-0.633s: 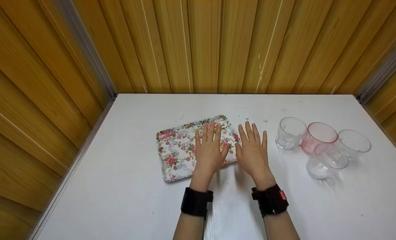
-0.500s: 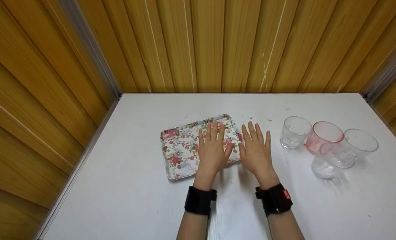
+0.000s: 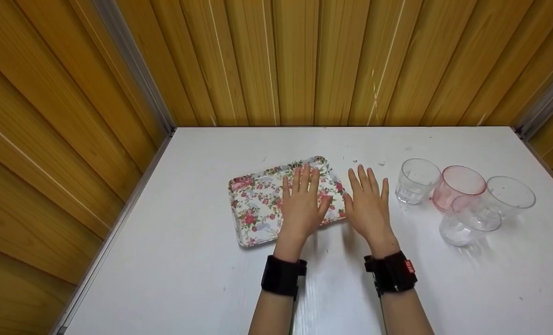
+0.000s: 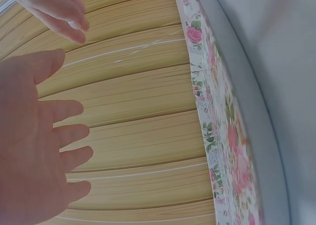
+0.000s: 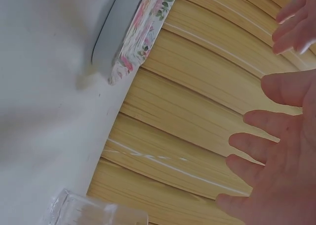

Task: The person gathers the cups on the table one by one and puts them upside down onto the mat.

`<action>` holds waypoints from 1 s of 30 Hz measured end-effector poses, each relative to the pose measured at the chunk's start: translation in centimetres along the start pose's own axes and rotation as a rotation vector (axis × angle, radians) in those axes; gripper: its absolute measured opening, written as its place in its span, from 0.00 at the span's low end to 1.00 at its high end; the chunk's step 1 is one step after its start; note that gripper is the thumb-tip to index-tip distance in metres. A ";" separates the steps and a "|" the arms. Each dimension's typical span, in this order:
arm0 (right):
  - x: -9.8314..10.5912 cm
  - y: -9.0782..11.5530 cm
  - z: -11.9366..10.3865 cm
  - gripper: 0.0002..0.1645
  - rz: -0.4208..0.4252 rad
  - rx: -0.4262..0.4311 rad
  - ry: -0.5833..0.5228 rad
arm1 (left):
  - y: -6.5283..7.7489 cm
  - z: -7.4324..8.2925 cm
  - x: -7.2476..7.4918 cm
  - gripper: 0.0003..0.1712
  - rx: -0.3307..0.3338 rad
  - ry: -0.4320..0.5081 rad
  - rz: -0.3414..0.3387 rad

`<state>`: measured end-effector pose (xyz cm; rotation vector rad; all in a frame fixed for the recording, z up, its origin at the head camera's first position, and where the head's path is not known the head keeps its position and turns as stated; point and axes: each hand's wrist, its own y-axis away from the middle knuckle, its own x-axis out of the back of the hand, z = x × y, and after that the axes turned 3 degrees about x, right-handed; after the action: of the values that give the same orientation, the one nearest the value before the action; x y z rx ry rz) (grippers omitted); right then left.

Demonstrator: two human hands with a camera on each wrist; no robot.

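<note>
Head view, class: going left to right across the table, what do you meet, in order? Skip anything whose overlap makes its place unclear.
Floral tray, right hand, clear tumbler, pink tumbler, rightmost clear cup.

White table (image 3: 174, 223), yellow-brown wood-grain panels (image 3: 295, 65) behind and at both sides, grey metal corner posts (image 3: 134, 60)

Surface: flat white tabletop (image 3: 174, 279) | left of centre: rectangular white tray with pink-rose print (image 3: 257, 204), lying slantwise | right side, bunched in a row: clear thick-bottomed round tumbler (image 3: 415, 186), pink see-through round cup (image 3: 445, 195), clear wide-mouthed round cup (image 3: 511, 195) | nearer front: another clear round cup (image 3: 460, 230), overlapping the pink one in view | towards back: small dark specks (image 3: 382, 163)
</note>
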<state>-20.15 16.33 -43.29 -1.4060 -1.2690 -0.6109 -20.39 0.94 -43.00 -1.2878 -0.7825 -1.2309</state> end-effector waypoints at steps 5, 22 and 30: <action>0.1 0.0 1.0 0.33 0.006 -0.023 -0.028 | 0.0 -0.3 -1.0 0.39 -0.049 0.023 -0.023; 1.6 0.7 5.9 0.34 0.071 -0.191 -0.073 | 0.2 0.7 0.0 0.44 -0.157 0.016 -0.192; 1.3 0.9 7.0 0.36 0.105 -0.217 -0.054 | 0.2 0.8 -0.1 0.45 -0.174 0.017 -0.204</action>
<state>-20.90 23.38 -44.43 -1.6673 -1.1895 -0.6576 -20.03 1.65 -43.02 -1.3599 -0.8240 -1.4984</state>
